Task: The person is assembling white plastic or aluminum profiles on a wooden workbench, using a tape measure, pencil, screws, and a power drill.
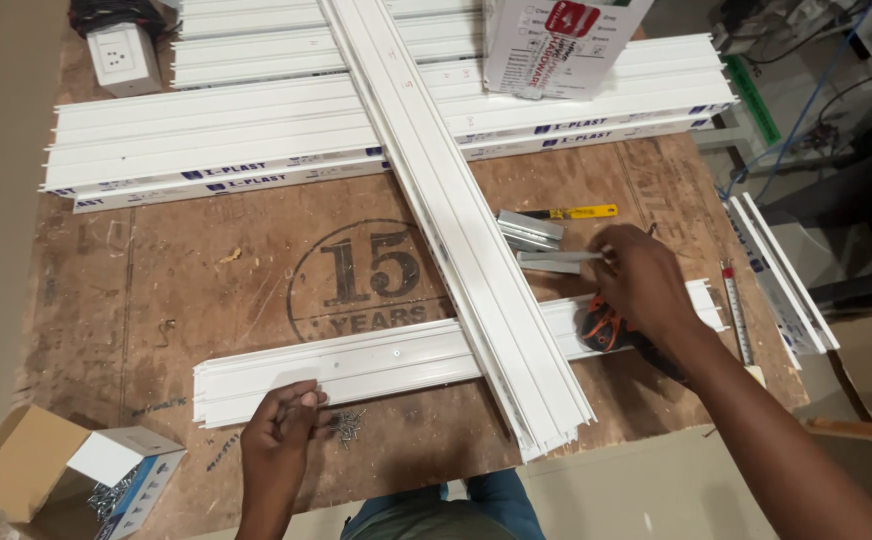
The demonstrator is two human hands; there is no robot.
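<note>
My left hand (278, 428) rests at the near edge of a short stack of white plastic channel strips (356, 368), fingers curled as if pinching small screws; a little pile of dark screws (348, 424) lies just to its right. My right hand (638, 280) reaches over the strips to several small grey metal pieces (541, 245) and pinches one thin piece. An orange and black tool (602, 327) lies under that wrist. A long bundle of white channels (461, 230) crosses diagonally over the short stack.
More white channel lengths (256, 140) lie across the far side of the plywood table (206, 270). A white socket box (124, 58), a printed carton (556, 45), a yellow-handled tool (581, 212), an open box of screws (106, 480) and a ruler (736, 315) sit around.
</note>
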